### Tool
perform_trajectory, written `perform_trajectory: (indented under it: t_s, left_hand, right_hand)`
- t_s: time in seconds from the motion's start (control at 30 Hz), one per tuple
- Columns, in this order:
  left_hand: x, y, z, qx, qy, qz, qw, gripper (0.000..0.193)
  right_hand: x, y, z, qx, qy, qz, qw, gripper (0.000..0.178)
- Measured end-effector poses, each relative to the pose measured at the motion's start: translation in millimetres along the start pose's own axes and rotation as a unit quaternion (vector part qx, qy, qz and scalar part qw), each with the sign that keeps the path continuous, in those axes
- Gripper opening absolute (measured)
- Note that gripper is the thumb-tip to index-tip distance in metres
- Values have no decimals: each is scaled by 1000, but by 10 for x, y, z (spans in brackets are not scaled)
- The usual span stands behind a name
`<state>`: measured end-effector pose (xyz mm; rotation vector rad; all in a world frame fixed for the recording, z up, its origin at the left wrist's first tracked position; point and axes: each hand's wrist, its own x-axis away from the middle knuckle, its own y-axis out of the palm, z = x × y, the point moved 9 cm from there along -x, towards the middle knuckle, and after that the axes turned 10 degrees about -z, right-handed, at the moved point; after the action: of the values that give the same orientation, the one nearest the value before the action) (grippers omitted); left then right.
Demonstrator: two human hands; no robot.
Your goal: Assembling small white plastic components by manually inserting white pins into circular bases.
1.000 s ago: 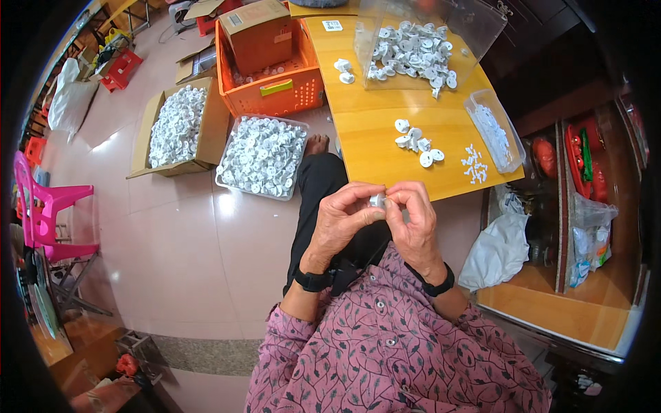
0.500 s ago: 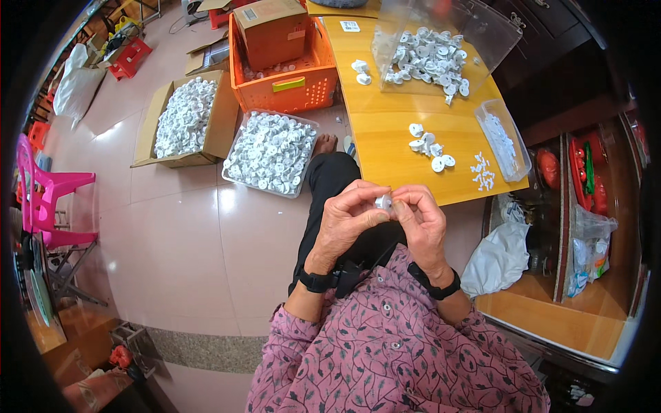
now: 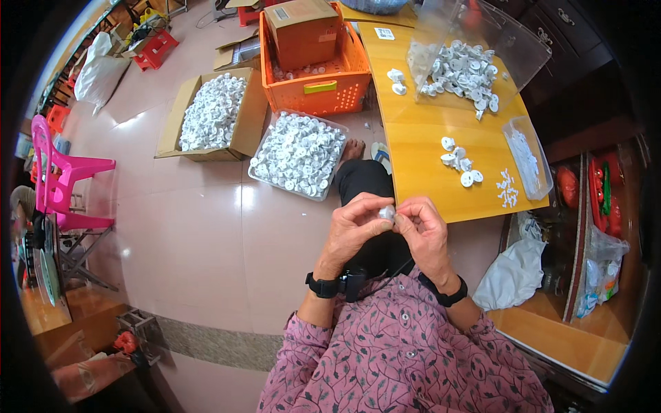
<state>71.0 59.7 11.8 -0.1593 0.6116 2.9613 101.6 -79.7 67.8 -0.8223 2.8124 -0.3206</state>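
A pale tiled floor (image 3: 206, 234) fills the left of the view, and a yellow wooden desk (image 3: 427, 144) runs along the right, reaching up to the top edge. On the floor stand an open cardboard box (image 3: 210, 113) heaped with small white plastic parts, an orange plastic crate (image 3: 313, 86) with a closed brown carton (image 3: 303, 31) set in it, and a clear tray (image 3: 297, 153) also full of white parts, just in front of the crate. A pink plastic chair (image 3: 62, 182) stands well apart at the left. On the desk, a clear bag (image 3: 468, 58) spills a pile of white parts at the far end; a clear rectangular tub (image 3: 527, 158) lies along the right edge; a small cluster of white caps (image 3: 460, 160) lies near the desk's near edge, with a scatter of tiny white pieces (image 3: 507, 189) just beside it. A crumpled white bag (image 3: 513, 275) lies below the desk's near corner.

The left hand (image 3: 354, 230) and right hand (image 3: 423, 230) meet over the person's lap, just short of the desk's near edge. Both are pinched shut, fingertips together, on one small white part (image 3: 387, 213) held between them. Each wrist bears a black band.
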Motion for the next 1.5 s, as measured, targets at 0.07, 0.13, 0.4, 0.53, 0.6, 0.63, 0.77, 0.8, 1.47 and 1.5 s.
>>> perform_trajectory:
  t_s: [0.07,0.13,0.4,0.53,0.6,0.63,0.77,0.8,1.47,1.5]
  left_hand:
    - [64,-239,-214,49,-55,95,993,32]
    - [164,-608,-431,94,-50,198,974,30]
    - [519,-1796,-1739,304,-107,385,865,14]
    - [408,-2121,-1874,317,-97,430,840,18]
    - [213,-2202,-1723,314,-62,434,842,19]
    - [105,-2252,-1610,310,-21,436,845,21]
    - [183,-2501,-1527,281,22,494,823,27]
    - [194,-2469,-1578,298,8,489,820,26]
    - [743,-2385,-2127,365,-91,397,837,11]
    - [589,-2204,-1974,350,-84,409,839,13]
  right_hand:
    - [18,16,47,-5,30,-3,1000,6]
    - [19,37,58,-13,42,-7,999,6]
    - [163,-3,155,18,60,-32,998,6]
    - [114,-51,142,46,58,-28,997,6]
    - [122,-103,133,52,59,-16,997,6]
    - [117,-123,153,50,61,-15,997,6]
    - [118,-142,200,47,64,-6,997,5]
    - [132,-175,210,48,63,3,997,5]
    - [485,-492,301,95,80,17,992,4]
    - [497,-621,288,109,81,28,990,4]
